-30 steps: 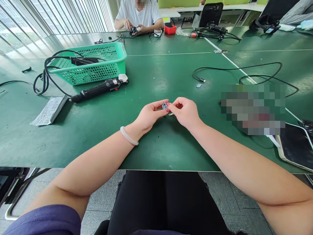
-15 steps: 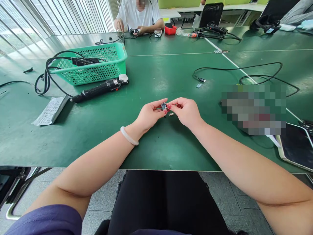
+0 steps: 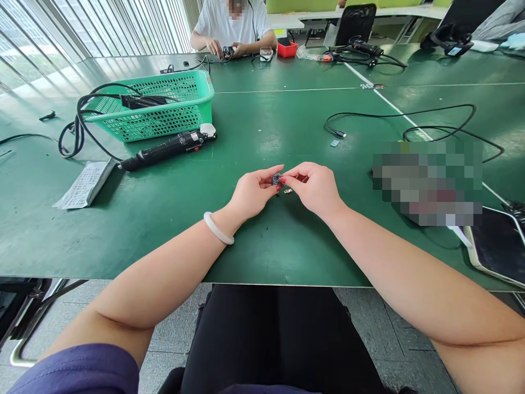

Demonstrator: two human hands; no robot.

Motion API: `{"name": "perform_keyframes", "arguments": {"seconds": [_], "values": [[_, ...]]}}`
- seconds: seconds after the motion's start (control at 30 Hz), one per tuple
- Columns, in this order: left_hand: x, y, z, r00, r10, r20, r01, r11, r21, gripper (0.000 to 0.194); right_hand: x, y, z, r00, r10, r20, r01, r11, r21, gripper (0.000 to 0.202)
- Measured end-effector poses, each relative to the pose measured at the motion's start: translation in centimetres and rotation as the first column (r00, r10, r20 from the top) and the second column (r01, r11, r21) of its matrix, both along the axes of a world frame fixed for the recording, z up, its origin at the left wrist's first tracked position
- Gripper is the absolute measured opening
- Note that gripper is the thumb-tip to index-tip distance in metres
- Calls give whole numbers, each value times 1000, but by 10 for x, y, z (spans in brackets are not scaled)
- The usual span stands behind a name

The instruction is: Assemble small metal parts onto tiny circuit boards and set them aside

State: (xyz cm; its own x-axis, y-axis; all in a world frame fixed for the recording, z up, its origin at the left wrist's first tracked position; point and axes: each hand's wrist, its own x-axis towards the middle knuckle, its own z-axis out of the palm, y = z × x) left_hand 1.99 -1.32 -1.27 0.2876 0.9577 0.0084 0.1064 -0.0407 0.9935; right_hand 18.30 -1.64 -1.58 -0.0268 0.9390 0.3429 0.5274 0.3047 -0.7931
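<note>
Between my fingertips, just above the green table, is a small dark circuit board with light spots on it. My left hand pinches it from the left, thumb below and index finger above. My right hand has its thumb and index finger closed at the board's right edge; whether they hold another tiny part is too small to tell. Below the fingertips a small metallic piece lies on the table, with a tiny dark bit beside it.
To the left are a green basket with cables, a black electric screwdriver and a folded paper. A cable and a small blue-white piece lie right. A blurred-out object and a tablet sit nearby. Across the table a person works.
My hands stay together and the board has tilted slightly between my fingers. The person across has brought one hand over to the object in their other hand.
</note>
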Motion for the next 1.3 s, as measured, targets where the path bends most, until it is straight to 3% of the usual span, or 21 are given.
{"name": "perform_keyframes", "arguments": {"seconds": [0.37,0.9,1.07,1.2,1.3], "values": [[1,-2,1,1000,23,19,-22,998,-61,56,0,1,-4,1000,-17,12,18,1000,-2,10],[3,-3,13,996,17,90,-9,996,-85,27,-1,0,0,974,112,-197,-135,985,-109,22],[3,-4,11,983,39,178,1,976,-218,25,6,5,0,998,42,-53,-47,993,-108,16],[1,0,9,974,115,193,-60,961,-271,23,17,13,0,996,3,94,19,974,-225,20],[-1,5,9,974,158,164,-107,953,-283,18,24,17,-1,966,44,256,37,952,-304,19]]}}
